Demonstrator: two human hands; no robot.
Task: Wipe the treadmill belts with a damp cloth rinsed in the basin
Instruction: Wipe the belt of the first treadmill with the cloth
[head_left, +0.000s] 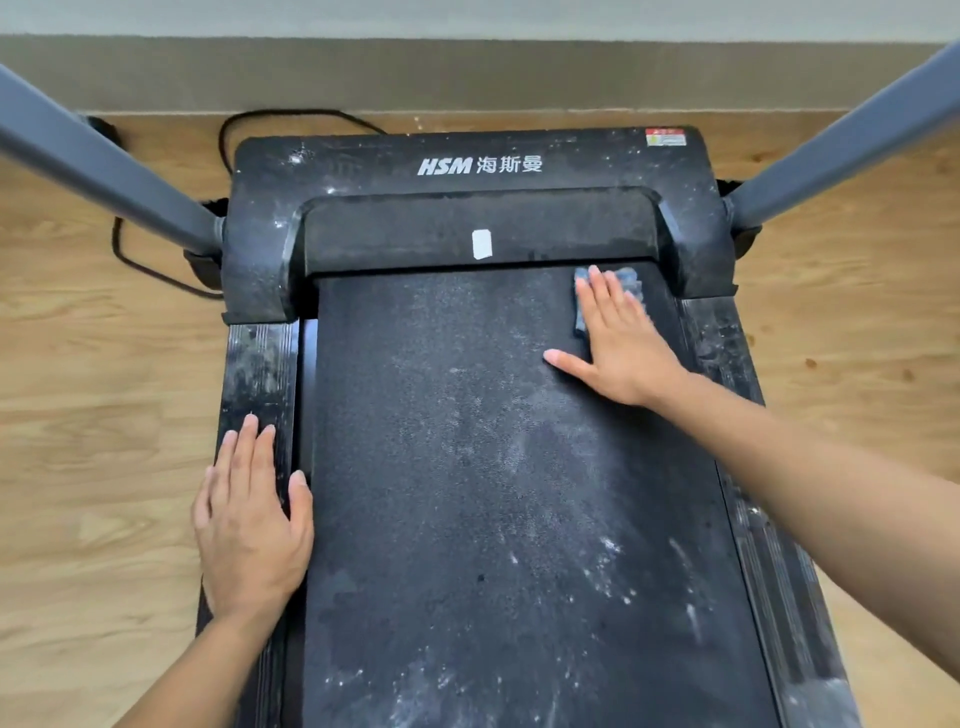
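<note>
Where the belt (467, 467) meets the motor cover (467, 166), your right hand (618, 343) presses the blue cloth (580, 306) flat, fingers straight. Your left hand (249, 519) lies flat on the side rail (254, 364), well back from that cover. White dust across belt.

Bright, even light with faint shadows; wide-angle bending at the edges, slight softness throughout.

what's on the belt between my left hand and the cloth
Nothing loose: in the head view only dusty belt stretches from the left hand on the side rail to the cloth under the right hand.
</note>
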